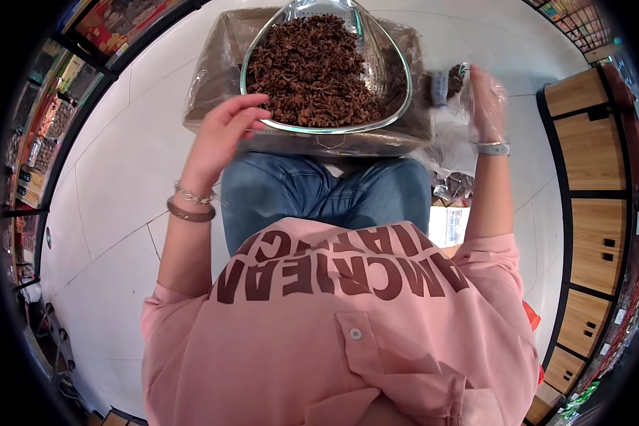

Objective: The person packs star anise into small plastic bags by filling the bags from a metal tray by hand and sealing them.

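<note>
A shiny metal scoop-shaped strainer (pixel 402 64) heaped with dark brown star anise (pixel 312 74) rests on a plastic-lined box. Beside its near left rim is my left hand (pixel 224 131), fingers stretched and slightly apart, the tips at or just over the edge. Whether they touch the metal I cannot tell. Off to the right of the box, my right hand (pixel 488 106) is closed and has thin clear plastic around it. A small clear packet (pixel 440 86) with dark contents and a bluish label hangs at its fingers, smeared by motion.
The lined box (pixel 213 78) stands on pale floor tiles (pixel 106 234) in front of my knees. Right of my legs lie clear plastic bags (pixel 453 153) with dark contents. Wooden cabinets (pixel 593 238) line the right side; goods shelves (pixel 46 135) stand left.
</note>
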The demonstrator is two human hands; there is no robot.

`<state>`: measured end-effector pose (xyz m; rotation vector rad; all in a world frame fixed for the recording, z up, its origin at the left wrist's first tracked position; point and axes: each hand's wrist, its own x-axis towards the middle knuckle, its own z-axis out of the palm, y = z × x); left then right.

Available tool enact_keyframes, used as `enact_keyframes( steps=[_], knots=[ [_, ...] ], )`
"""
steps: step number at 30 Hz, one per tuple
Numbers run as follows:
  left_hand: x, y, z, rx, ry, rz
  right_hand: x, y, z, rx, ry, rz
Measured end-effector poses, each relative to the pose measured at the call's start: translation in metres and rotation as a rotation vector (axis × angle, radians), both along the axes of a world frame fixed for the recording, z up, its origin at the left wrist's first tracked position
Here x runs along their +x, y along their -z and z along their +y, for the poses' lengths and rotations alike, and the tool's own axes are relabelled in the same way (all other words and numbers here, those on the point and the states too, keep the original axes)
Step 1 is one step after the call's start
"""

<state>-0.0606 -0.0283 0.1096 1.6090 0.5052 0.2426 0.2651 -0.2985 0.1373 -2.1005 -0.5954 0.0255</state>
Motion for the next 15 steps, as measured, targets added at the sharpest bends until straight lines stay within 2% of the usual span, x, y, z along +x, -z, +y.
enact_keyframes(
  steps=[3, 5, 7, 10, 13, 15],
  knots=[
    [0.018, -0.003, -0.03, -0.087, 0.0, -0.093, -0.028, -0.004, 0.012, 0.281, -0.099, 0.204],
    [0.03, -0.006, -0.052, -0.253, 0.024, -0.226, -0.069, -0.011, 0.023, 0.548, -0.237, 0.153],
    [0.036, -0.005, -0.064, -0.511, 0.117, -0.395, -0.068, -0.005, 0.019, 0.206, -0.486, -0.567],
    [0.029, -0.02, -0.073, -0.89, 0.268, -0.55, -0.078, -0.011, 0.021, 0.226, -0.575, -0.535],
    [0.025, -0.017, -0.073, -0.829, 0.307, -0.531, -0.084, -0.016, 0.022, 0.296, -0.641, -0.346],
    [0.022, -0.021, -0.076, -0.751, 0.274, -0.464, -0.089, -0.023, 0.023, 0.277, -0.671, -0.31]
  ],
)
